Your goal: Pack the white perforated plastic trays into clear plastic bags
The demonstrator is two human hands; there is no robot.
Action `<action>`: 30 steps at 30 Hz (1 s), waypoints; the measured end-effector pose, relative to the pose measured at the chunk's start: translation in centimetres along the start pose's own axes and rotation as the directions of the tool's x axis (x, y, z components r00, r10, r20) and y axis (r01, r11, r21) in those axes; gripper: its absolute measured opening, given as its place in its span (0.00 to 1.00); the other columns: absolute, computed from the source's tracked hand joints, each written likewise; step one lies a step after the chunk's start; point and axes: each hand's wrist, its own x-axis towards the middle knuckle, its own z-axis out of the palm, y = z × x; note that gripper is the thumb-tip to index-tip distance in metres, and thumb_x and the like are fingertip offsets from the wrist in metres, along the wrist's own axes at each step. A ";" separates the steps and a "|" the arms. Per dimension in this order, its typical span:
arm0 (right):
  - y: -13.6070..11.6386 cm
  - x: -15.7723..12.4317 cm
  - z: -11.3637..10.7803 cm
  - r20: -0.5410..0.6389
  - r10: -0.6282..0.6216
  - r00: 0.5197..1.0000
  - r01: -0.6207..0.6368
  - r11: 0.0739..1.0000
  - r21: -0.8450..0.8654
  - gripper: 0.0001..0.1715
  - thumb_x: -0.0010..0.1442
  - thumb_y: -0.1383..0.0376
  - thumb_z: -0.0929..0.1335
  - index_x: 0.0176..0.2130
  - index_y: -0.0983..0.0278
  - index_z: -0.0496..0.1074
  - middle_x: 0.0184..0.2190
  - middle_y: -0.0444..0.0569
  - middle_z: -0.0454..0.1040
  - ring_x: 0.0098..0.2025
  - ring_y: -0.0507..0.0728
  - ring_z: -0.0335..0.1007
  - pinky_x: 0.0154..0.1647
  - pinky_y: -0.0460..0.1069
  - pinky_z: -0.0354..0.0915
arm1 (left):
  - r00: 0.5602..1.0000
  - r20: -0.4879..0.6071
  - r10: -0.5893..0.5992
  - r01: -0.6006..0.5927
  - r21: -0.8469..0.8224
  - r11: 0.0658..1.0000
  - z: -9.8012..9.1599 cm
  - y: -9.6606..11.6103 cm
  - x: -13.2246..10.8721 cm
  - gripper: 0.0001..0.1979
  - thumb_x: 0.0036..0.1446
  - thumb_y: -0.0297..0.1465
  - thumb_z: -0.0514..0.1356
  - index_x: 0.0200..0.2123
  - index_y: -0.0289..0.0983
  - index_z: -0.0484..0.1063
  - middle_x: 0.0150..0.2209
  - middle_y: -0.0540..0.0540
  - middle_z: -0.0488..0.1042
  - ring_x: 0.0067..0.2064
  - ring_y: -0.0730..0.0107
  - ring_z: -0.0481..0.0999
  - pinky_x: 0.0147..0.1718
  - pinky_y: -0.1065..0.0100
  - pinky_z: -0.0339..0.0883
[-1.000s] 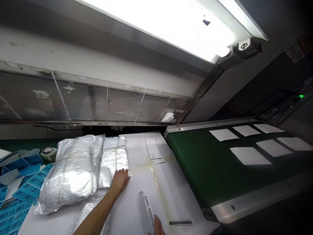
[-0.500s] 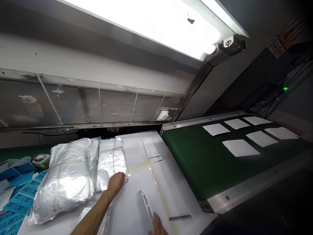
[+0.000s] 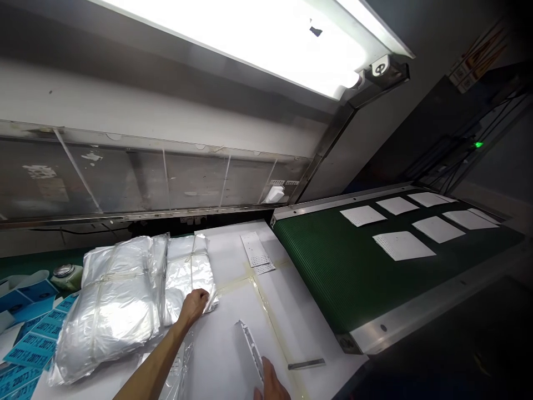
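At the near edge of the white table [image 3: 225,361], the right hand [image 3: 270,382] sits low with its fingers [image 3: 266,373] apart and against the lower end of a tilted, perforated white strip [image 3: 251,350], though whether they grip it cannot be told. The left arm reaches in from the lower left, its left hand [image 3: 194,308] resting with slightly curled fingers [image 3: 203,298] on the corner of a flat bundle of clear plastic bags [image 3: 189,272], beside a fatter strapped bundle [image 3: 110,305]. Beyond lie perforated sheets [image 3: 254,250], then white sheets [image 3: 403,246] on a green conveyor belt [image 3: 333,261].
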 end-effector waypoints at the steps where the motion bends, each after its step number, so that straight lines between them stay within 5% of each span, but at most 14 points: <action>1: 0.1 0.0 -0.1 0.004 -0.008 1.000 0.008 1.000 0.010 0.37 0.51 0.73 0.61 0.61 0.68 0.54 0.57 0.57 0.64 0.50 0.60 0.69 0.46 0.49 0.64 | 1.000 -0.006 -0.004 0.004 -0.023 1.000 -0.1 -0.1 0.0 0.12 0.59 0.37 0.56 0.37 0.33 0.70 0.36 0.47 0.73 0.36 0.67 0.74 0.37 0.60 0.69; 7: -1.1 0.0 -3.4 0.018 0.059 0.998 -0.061 0.938 0.342 0.36 0.53 0.67 0.61 0.60 0.67 0.49 0.52 0.57 0.69 0.48 0.60 0.69 0.48 0.51 0.64 | 0.998 -0.026 -0.055 0.050 -0.181 0.982 -0.5 -0.4 0.6 0.11 0.59 0.36 0.56 0.38 0.34 0.70 0.37 0.47 0.73 0.37 0.67 0.73 0.37 0.60 0.70; 12: -5.5 1.3 -9.1 0.078 0.018 0.997 -0.073 0.604 0.793 0.34 0.52 0.62 0.64 0.57 0.63 0.52 0.49 0.54 0.71 0.48 0.60 0.70 0.45 0.51 0.66 | 0.996 0.000 -0.089 0.083 -0.353 0.932 -0.7 -0.5 0.5 0.11 0.59 0.36 0.57 0.38 0.33 0.70 0.35 0.48 0.73 0.35 0.68 0.74 0.34 0.62 0.70; 16: -9.0 4.7 -11.1 0.220 -0.139 0.965 -0.145 0.416 0.898 0.35 0.51 0.62 0.67 0.56 0.63 0.55 0.49 0.54 0.71 0.45 0.61 0.71 0.42 0.53 0.67 | 0.994 -0.010 -0.113 0.092 -0.505 0.858 -1.3 -0.5 -0.2 0.13 0.60 0.38 0.55 0.38 0.33 0.70 0.34 0.47 0.73 0.34 0.69 0.74 0.33 0.63 0.70; 21: -12.5 11.2 -9.7 0.368 -0.241 0.898 -0.233 0.448 0.863 0.34 0.46 0.69 0.72 0.52 0.67 0.63 0.41 0.53 0.75 0.41 0.62 0.73 0.42 0.55 0.67 | 0.984 -0.102 -0.144 0.045 -0.647 0.762 -3.3 -0.4 -1.2 0.17 0.58 0.42 0.55 0.39 0.33 0.70 0.35 0.45 0.74 0.37 0.67 0.74 0.33 0.63 0.69; 26: -16.8 17.0 -8.7 0.424 -0.289 0.859 -0.238 0.508 0.828 0.17 0.59 0.65 0.67 0.48 0.66 0.66 0.43 0.49 0.72 0.40 0.55 0.71 0.41 0.54 0.69 | 0.959 -0.223 -0.173 -0.053 -0.743 0.667 -5.9 0.2 -2.9 0.20 0.51 0.46 0.59 0.36 0.34 0.74 0.34 0.44 0.77 0.37 0.61 0.75 0.31 0.65 0.69; 30: -19.5 19.4 -8.4 0.465 -0.275 0.841 -0.262 0.546 0.796 0.15 0.61 0.62 0.65 0.47 0.66 0.67 0.44 0.49 0.70 0.40 0.54 0.70 0.40 0.53 0.69 | 0.904 -0.352 -0.243 -0.168 -0.814 0.556 -8.5 0.5 -4.5 0.19 0.48 0.43 0.62 0.36 0.34 0.74 0.33 0.42 0.77 0.38 0.59 0.75 0.34 0.63 0.71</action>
